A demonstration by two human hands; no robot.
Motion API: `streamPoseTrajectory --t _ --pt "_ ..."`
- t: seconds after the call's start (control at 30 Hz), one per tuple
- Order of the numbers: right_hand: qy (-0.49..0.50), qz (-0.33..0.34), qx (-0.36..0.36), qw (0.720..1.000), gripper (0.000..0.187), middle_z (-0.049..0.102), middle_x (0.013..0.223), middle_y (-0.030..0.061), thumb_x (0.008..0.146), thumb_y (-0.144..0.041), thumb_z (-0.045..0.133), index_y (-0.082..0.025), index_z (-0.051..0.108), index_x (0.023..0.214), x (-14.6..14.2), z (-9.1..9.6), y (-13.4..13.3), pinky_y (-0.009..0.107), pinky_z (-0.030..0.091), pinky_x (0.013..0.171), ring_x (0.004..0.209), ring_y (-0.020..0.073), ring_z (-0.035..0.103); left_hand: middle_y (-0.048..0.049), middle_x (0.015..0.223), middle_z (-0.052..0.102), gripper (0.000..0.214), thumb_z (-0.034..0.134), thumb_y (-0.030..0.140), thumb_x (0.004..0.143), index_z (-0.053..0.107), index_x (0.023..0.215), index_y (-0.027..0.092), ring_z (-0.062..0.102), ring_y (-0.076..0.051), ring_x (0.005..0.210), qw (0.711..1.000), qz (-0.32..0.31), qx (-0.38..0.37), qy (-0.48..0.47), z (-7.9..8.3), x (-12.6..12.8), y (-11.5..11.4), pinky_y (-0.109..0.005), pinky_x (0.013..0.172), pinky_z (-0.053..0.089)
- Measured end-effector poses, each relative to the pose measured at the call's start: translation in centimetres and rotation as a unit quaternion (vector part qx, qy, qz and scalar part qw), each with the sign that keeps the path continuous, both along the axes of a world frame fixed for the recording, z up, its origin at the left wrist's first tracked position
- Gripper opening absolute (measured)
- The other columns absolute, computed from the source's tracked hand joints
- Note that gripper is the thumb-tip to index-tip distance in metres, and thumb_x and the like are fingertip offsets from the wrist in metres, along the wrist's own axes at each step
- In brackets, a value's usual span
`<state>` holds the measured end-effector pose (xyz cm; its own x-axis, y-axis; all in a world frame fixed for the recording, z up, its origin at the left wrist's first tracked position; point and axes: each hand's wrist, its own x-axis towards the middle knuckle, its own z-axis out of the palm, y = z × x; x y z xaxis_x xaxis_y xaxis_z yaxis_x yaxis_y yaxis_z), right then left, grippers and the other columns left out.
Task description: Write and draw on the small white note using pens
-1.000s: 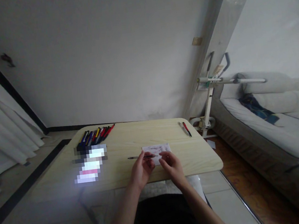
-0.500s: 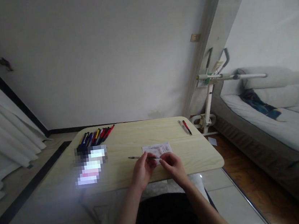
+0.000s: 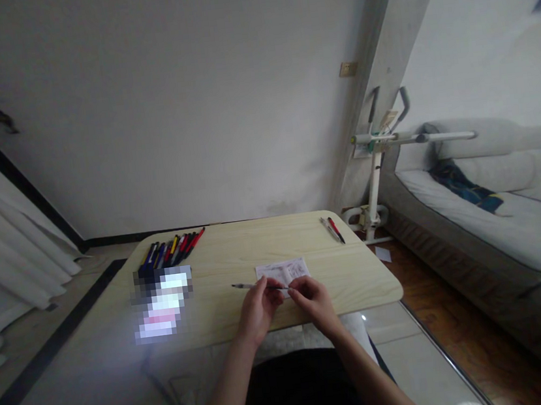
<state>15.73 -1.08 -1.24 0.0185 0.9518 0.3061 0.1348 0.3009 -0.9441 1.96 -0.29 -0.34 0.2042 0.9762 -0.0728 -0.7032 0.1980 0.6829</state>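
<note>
Near the front of the table, my left hand is closed around a slim pen, whose one end sticks out to the left. My right hand pinches the pen's other end, where a thin, light-coloured tip shows between the two hands. Too little of that end is visible to tell whether a refill or another part is there. Under and just beyond my fingers lies a sheet of paper with dark scribbled marks, partly covered by my hands.
Several pens and markers lie in a bunch at the table's back left. A pixelated, bright phone-like shape is in front of them. Two pens rest at the back right of the wooden table. A sofa stands right.
The whole view has shifted slightly. Both hands keep their hold on the pen, with almost no visible movement.
</note>
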Motion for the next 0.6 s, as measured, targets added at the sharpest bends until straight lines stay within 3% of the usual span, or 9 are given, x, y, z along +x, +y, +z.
streamPoseTrajectory --t 0.6 --pt "0.034 0.019 -0.016 0.999 0.014 0.055 0.062 0.0005 0.069 -0.030 0.059 -0.016 0.057 0.070 0.24 0.12 0.13 0.023 0.037 0.052 0.057 0.0123 0.048 -0.0049 0.073 0.061 0.020 0.054 0.031 0.075 0.057 0.076 0.012 0.054 -0.010 0.057 1.000 0.006 -0.008 -0.017 -0.41 -0.09 0.12 -0.023 0.056 0.042"
